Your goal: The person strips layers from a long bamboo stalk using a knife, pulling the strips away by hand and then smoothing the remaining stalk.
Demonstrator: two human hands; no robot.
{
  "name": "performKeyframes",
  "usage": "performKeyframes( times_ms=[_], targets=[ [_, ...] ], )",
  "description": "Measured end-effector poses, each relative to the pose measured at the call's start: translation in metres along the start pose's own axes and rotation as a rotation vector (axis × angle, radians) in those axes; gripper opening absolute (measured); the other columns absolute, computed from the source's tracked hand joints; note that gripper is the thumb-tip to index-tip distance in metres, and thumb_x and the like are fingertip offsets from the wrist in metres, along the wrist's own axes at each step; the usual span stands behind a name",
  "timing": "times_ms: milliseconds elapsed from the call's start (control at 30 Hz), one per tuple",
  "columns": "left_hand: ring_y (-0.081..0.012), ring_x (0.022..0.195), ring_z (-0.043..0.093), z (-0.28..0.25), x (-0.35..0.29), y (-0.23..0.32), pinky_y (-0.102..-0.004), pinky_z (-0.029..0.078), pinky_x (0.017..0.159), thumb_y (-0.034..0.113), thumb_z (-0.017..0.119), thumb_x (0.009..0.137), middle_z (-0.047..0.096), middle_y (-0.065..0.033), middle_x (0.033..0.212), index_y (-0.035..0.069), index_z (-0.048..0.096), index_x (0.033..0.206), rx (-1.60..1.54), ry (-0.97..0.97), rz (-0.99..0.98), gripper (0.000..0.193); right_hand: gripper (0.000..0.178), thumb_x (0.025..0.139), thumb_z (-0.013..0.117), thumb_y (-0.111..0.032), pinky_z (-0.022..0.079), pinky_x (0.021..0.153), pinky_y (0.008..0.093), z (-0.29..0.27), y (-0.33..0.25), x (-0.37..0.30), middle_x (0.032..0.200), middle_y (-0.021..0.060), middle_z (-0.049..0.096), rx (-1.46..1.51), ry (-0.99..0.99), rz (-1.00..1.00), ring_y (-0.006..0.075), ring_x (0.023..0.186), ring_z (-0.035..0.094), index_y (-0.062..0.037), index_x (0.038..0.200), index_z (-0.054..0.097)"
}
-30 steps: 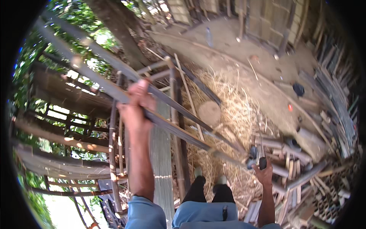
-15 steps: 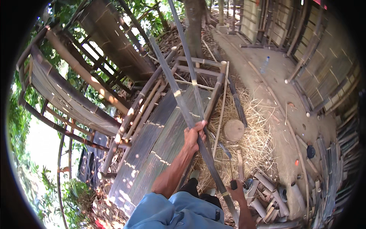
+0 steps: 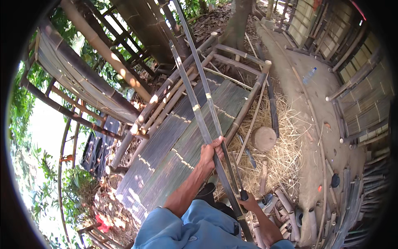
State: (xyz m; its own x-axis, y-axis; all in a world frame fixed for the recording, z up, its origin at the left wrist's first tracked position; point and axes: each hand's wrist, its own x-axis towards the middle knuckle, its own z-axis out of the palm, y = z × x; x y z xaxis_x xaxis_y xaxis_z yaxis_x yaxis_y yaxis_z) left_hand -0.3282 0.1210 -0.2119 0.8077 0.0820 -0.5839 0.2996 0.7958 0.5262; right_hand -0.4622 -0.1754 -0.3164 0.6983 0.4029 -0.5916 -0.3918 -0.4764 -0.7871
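My left hand (image 3: 212, 151) is wrapped round two long dark bamboo strips. The thicker strip (image 3: 196, 108) slants down past my right side. A thinner strip (image 3: 208, 96) runs beside it, and the two spread apart toward their far ends. My right hand (image 3: 249, 203) is closed on a dark-handled knife (image 3: 243, 194), close against the lower part of the strips. The knife's narrow blade points up and away, partly hard to tell from the strips. Beneath the strips lies a bamboo bench (image 3: 178, 166) with a flat slatted top.
A round wooden block (image 3: 264, 138) stands in straw (image 3: 286, 162) right of the bench. Cut bamboo pieces (image 3: 286, 199) and a stack of poles (image 3: 352, 203) lie at lower right. Beyond are a plastic bottle (image 3: 309, 75), a tree trunk (image 3: 237, 29) and bamboo panels (image 3: 365, 103).
My right hand with the knife has moved up and slightly left, against the strips. The view has shifted, so the bench and block appear farther right. My left hand keeps its grip.
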Motion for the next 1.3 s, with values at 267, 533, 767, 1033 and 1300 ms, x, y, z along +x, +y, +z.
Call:
performKeyframes(
  times_ms=[267,533,767,1033,1300],
  targets=[
    [-0.0086,0.044,0.032,-0.051,0.041,0.004,-0.0287,0.028,0.044,0.017,0.070,0.095,0.036,0.0056,0.055,-0.003,0.067,0.096,0.025,0.105,-0.036,0.020,0.043,0.075,0.088,-0.015,0.056,0.062,0.0297,0.001,0.023,-0.015,0.084,0.0132,0.071,-0.046,0.351,0.028,0.0160,0.071,0.071,0.0023,0.101,0.058],
    [-0.0108,0.045,0.034,-0.099,0.067,-0.021,-0.0308,0.032,0.045,0.039,0.060,0.100,0.037,0.0032,0.057,-0.003,0.063,0.105,-0.009,0.154,-0.098,0.043,0.035,0.079,0.082,-0.008,0.058,0.056,0.0291,0.007,-0.030,-0.038,0.082,0.0114,0.071,-0.072,0.320,0.252,0.0169,0.065,0.071,0.0035,0.104,0.061],
    [-0.0149,0.049,0.040,-0.115,0.069,-0.042,-0.0356,0.039,0.047,0.054,0.050,0.102,0.037,-0.0010,0.062,0.005,0.060,0.103,-0.015,0.332,-0.029,0.050,0.030,0.083,0.077,-0.011,0.059,0.057,0.0294,0.024,-0.045,-0.030,0.084,0.0111,0.071,-0.365,0.346,0.034,0.0182,0.070,0.073,0.0025,0.104,0.059],
    [-0.0178,0.047,0.049,-0.114,0.074,-0.045,-0.0374,0.045,0.045,0.052,0.057,0.099,0.050,-0.0018,0.065,0.009,0.060,0.086,0.050,0.380,-0.052,0.045,0.035,0.077,0.083,-0.022,0.056,0.059,0.0331,0.029,-0.085,-0.054,0.077,0.0120,0.070,-0.209,0.258,0.237,0.0173,0.062,0.069,0.0015,0.098,0.068],
    [-0.0178,0.060,0.056,-0.112,0.075,-0.050,-0.0383,0.049,0.053,0.053,0.058,0.098,0.056,-0.0030,0.072,0.006,0.068,0.097,-0.009,0.343,-0.080,0.048,0.047,0.075,0.084,-0.034,0.054,0.075,0.0394,0.032,-0.070,-0.075,0.088,0.0160,0.072,-0.257,0.249,0.266,0.0271,0.080,0.069,-0.0009,0.104,0.070]
  ],
)
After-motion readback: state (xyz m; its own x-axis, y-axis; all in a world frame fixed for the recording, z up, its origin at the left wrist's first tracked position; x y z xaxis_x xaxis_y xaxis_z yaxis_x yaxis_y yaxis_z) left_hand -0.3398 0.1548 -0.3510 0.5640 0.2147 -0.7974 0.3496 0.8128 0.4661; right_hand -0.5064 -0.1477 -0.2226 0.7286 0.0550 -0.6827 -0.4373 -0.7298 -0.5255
